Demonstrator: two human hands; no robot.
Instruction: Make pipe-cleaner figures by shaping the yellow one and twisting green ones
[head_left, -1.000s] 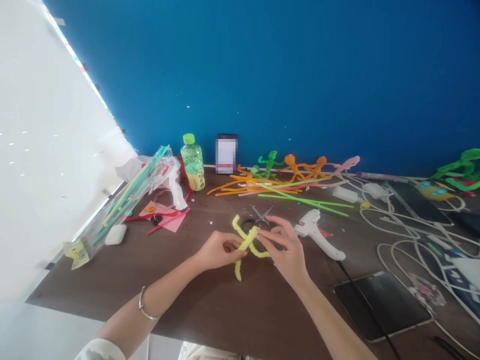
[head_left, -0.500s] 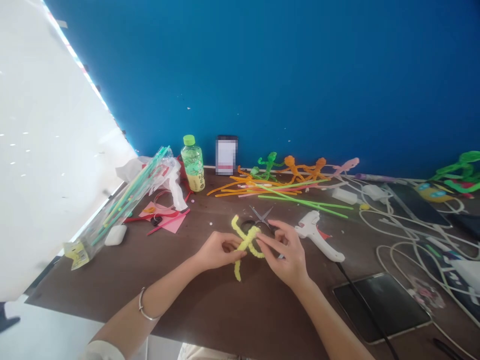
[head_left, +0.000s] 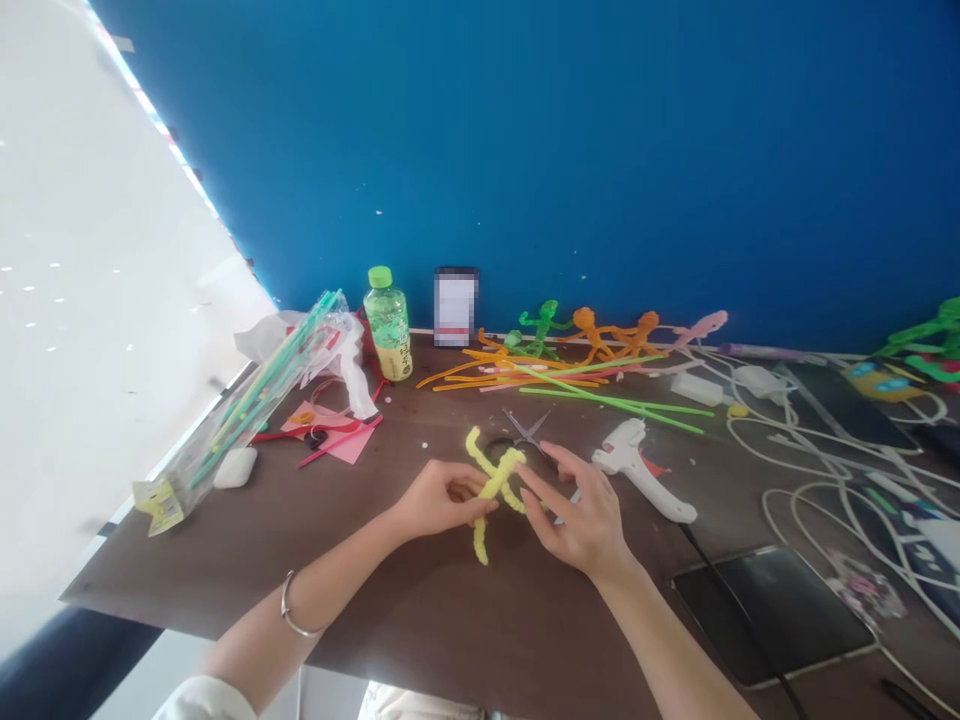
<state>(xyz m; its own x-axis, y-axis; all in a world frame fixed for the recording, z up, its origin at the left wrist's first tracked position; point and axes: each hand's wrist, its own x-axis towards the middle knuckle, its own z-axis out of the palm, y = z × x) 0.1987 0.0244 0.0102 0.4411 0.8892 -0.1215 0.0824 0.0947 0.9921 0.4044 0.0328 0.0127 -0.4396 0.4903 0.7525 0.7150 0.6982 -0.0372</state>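
My left hand (head_left: 439, 500) pinches a yellow pipe-cleaner shape (head_left: 491, 485) at its crossing, just above the brown table (head_left: 420, 620). One yellow end sticks up left, another hangs down toward me. My right hand (head_left: 581, 505) is beside it with fingers stretched out, fingertips touching the shape's right-hand strand. Small scissors (head_left: 525, 432) lie right behind the shape.
A white glue gun (head_left: 637, 470) with its cord lies right of my right hand, a tablet (head_left: 772, 610) nearer me. Loose pipe cleaners (head_left: 570, 385), pipe-cleaner figures (head_left: 592, 335), a green-capped bottle (head_left: 388, 325), a bag of sticks (head_left: 247, 410), white cables (head_left: 810, 460).
My right hand has let its fingers spread and slid slightly down the yellow strand. The left hand keeps its pinch. The camera shifted a little.
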